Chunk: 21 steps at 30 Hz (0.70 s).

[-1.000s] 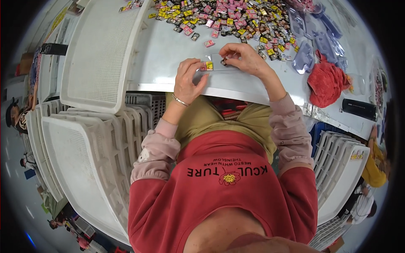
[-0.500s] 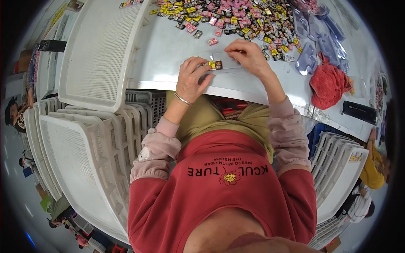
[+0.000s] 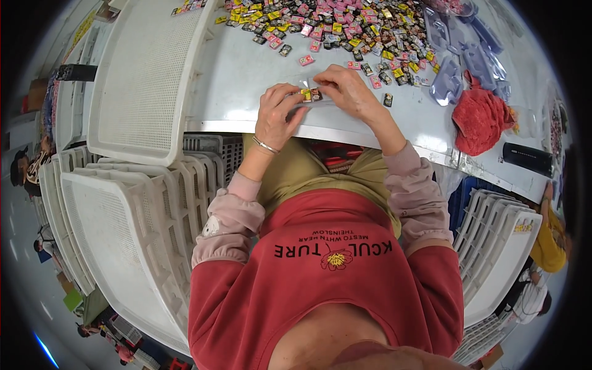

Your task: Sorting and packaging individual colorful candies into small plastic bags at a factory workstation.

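our left hand [image 3: 276, 117] curls, thumb apart, fingertips at a short row of small yellow and brown packets [image 3: 311, 95] near the front edge of the pale, smooth bench [image 3: 228, 92]; our right hand [image 3: 348, 91] has come in beside them, its hold unclear; a black rectangular packet [image 3: 388, 100] now lies seemingly within reach.

your left hand [image 3: 276, 117] arches, fingers bent, thumb set apart below them. your right hand [image 3: 348, 91] is just beside it, fingers curled inward. your forearms [image 3: 253, 165] reach forward, angled toward each other, wrists apart.
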Each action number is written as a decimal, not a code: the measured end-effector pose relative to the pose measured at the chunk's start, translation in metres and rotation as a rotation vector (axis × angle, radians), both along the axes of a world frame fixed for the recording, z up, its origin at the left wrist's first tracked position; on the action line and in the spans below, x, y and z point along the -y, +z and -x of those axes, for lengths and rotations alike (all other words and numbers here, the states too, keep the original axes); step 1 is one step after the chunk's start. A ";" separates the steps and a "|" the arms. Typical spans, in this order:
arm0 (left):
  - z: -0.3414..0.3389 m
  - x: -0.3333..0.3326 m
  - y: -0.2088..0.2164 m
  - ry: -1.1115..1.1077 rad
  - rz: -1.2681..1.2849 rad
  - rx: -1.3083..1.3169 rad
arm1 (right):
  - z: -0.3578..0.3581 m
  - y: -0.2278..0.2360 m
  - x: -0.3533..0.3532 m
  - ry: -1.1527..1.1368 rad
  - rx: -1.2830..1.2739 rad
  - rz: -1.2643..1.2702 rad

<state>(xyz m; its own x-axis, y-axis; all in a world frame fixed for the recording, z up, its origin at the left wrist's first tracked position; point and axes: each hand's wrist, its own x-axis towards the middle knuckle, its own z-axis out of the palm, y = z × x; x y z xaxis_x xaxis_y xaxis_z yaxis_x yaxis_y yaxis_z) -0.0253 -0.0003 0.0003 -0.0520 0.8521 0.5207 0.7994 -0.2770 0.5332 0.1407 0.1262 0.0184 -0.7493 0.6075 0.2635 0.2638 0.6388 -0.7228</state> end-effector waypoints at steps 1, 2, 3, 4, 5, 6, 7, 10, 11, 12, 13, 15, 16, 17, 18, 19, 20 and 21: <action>-0.001 -0.001 0.000 -0.006 -0.003 0.001 | -0.001 0.001 0.002 0.013 0.048 -0.011; -0.002 -0.001 0.001 -0.005 0.005 0.006 | -0.001 0.003 0.004 0.024 0.096 -0.023; -0.003 -0.003 0.001 -0.013 0.011 0.013 | -0.001 0.004 0.007 0.007 0.099 -0.027; -0.003 -0.003 0.000 -0.033 0.003 0.016 | 0.002 0.003 0.009 -0.019 0.153 -0.040; -0.002 -0.001 -0.002 -0.014 0.004 0.009 | 0.006 0.002 0.012 -0.046 0.207 -0.053; -0.002 -0.001 -0.003 0.003 0.001 0.005 | 0.008 0.002 0.013 -0.042 0.131 -0.073; -0.002 -0.001 -0.003 -0.022 -0.011 0.009 | 0.009 0.002 0.013 -0.068 0.137 -0.083; -0.002 0.000 -0.001 -0.010 0.007 0.009 | 0.010 0.001 0.013 -0.050 0.049 0.064; -0.003 0.000 -0.001 -0.029 -0.001 0.012 | 0.004 0.001 0.010 -0.070 0.050 0.057; -0.003 0.000 0.000 -0.014 0.011 -0.006 | 0.000 0.001 0.007 -0.122 -0.068 0.176; -0.003 0.001 0.000 0.004 0.023 -0.023 | -0.005 0.002 0.002 -0.171 -0.188 0.295; -0.004 0.000 0.001 -0.005 0.010 -0.019 | -0.036 0.000 -0.015 -0.222 -0.191 0.306; -0.005 -0.001 0.003 -0.008 0.013 -0.015 | -0.056 -0.004 -0.022 -0.265 -0.127 0.321; -0.006 -0.001 0.004 -0.006 0.018 -0.013 | -0.071 -0.006 -0.027 -0.303 -0.064 0.339; -0.006 -0.001 0.004 -0.003 0.015 -0.014 | -0.080 -0.004 -0.028 -0.300 -0.064 0.336; -0.005 -0.001 0.003 0.005 0.013 -0.018 | -0.087 -0.002 -0.029 -0.379 0.006 0.141; -0.005 0.000 0.003 0.014 0.011 -0.024 | -0.092 0.000 -0.030 -0.455 0.074 -0.056; -0.006 -0.001 0.004 0.011 0.007 -0.024 | -0.097 -0.002 -0.035 -0.457 0.073 -0.060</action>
<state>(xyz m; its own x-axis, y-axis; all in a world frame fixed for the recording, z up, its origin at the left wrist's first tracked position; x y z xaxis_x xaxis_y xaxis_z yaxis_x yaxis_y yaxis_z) -0.0193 0.0007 0.0041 -0.0491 0.8552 0.5159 0.8153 -0.2641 0.5153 0.2377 0.1613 0.0167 -0.4258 0.8652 0.2646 0.5766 0.4849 -0.6576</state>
